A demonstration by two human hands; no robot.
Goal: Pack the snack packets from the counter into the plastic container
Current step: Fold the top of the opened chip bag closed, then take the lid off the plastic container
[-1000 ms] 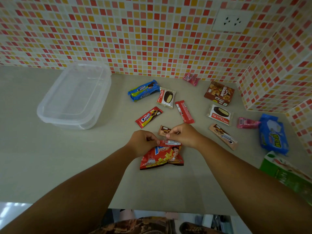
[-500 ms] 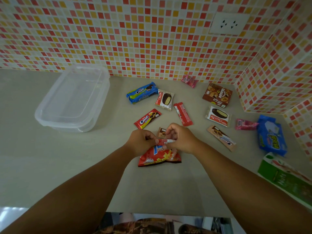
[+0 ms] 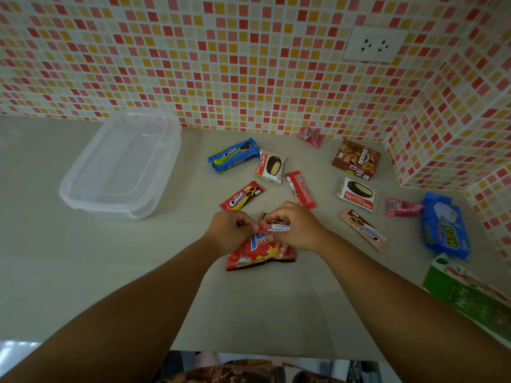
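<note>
at counter (image 3: 69, 272) center, left hand (image 3: 231, 230) and right hand (image 3: 297, 226) both pinch the chips bag (image 3: 260, 252) top edge. container (image 3: 121, 164) sits well left of left hand, other packets beyond both hands.

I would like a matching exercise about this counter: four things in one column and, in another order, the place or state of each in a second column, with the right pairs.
Things:
1. plastic container
2. red chips packet
3. brown snack box
4. large blue packet

Places or states:
A. pinched at its top edge by the left hand and the right hand
B. far right, near the side wall
C. left, against the back wall, lid on
D. right, by the wall corner

Pairs: 1-C, 2-A, 3-D, 4-B
</note>
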